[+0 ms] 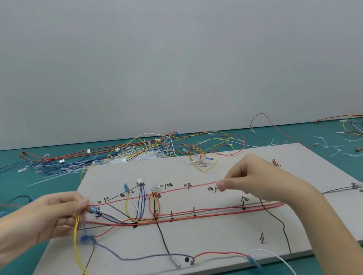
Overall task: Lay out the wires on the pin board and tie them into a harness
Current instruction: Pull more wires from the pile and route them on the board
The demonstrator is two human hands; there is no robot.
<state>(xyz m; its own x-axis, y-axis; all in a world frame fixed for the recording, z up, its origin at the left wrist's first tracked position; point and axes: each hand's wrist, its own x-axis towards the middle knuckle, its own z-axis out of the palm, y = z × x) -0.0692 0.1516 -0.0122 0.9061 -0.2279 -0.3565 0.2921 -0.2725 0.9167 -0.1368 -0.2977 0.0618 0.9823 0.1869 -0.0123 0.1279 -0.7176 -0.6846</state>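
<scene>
- Step in hand, as I judge it: routing one red wire along the upper marked path of the pin board.
- Wire is stretched taut between both hands, just above the board, crossing over the yellow and blue loops already laid.
- Left hand: palm toward the camera, thumb and forefinger pinched together on the wire's left end; yellow strands hang below this hand, whether gripped by it I cannot tell.
- Right hand: knuckles up, wrist raised, fingers clamped on the wire's right end.
- To do it well: keep even tension, lower the wire beside the pins, match the handwritten colour label, avoid snagging laid wires.
- Spare wires lie on the counter behind the board.
</scene>
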